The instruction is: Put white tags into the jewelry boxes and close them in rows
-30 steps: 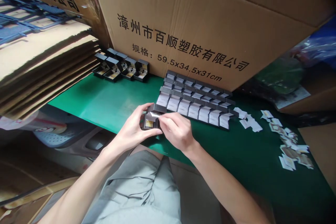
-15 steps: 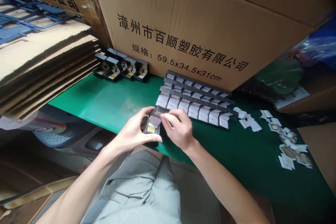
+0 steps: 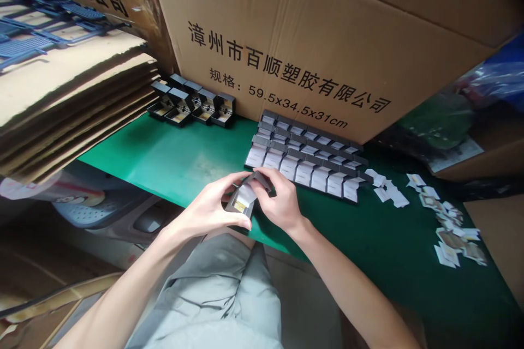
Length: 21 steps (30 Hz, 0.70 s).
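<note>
My left hand is wrapped round a small black box, thumb along its near side. The box's lid is up, and a white card and a yellowish piece show inside. From the right, my right hand has its fingers closed on the lid edge of the same box. Beyond my hands, rows of open black boxes with white inserts stand close together. Several open black boxes without white cards on top sit at the back left.
The green table runs across the view. White paper pieces and more small cards lie to the right. A large carton stands behind, with stacked cardboard sheets at the left.
My right hand has moved from the white card inside the box to the lid. The lid now leans further over to the right, and the box is tilted a little more.
</note>
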Each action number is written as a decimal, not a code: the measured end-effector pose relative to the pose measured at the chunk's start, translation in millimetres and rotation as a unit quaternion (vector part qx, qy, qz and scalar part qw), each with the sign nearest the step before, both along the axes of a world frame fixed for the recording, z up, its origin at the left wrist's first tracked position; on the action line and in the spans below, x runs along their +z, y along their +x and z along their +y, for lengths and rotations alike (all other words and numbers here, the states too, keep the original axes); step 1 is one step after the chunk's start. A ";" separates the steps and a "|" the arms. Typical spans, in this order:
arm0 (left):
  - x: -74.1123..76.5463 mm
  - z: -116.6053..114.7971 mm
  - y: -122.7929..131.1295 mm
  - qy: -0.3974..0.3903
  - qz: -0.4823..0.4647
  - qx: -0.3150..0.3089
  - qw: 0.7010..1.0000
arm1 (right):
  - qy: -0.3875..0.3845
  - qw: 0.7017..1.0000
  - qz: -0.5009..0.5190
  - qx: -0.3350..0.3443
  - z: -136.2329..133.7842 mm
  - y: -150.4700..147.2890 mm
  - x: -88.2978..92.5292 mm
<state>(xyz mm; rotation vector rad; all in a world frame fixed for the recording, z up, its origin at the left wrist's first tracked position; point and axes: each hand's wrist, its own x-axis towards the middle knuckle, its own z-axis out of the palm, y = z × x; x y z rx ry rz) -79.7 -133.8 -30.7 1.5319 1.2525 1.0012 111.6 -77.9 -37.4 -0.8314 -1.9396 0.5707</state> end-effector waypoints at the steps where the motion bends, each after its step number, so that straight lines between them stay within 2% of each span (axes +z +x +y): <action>1: -0.5 0.2 0.0 0.003 0.003 -0.002 1.000 | -0.004 1.000 0.003 -0.001 -0.2 -0.1 0.2; 8: -1.7 1.9 -3.0 -0.001 -0.016 -0.008 1.000 | 0.015 1.000 -0.003 -0.005 1.4 1.2 3.0; 13: 2.4 5.9 -7.1 -0.059 -0.093 0.002 0.994 | 0.045 0.999 -0.004 -0.016 2.7 3.8 1.8; 16: 0.6 8.1 -12.1 -0.067 -0.119 0.026 0.990 | 0.078 0.997 0.003 -0.029 4.4 6.5 2.4; 19: -2.8 9.1 -17.1 -0.061 -0.105 0.060 0.991 | 0.130 0.990 0.000 -0.062 12.1 15.4 7.4; 21: -3.8 9.8 -18.8 -0.066 -0.094 0.068 0.991 | 0.162 0.980 -0.001 -0.118 22.0 30.5 13.8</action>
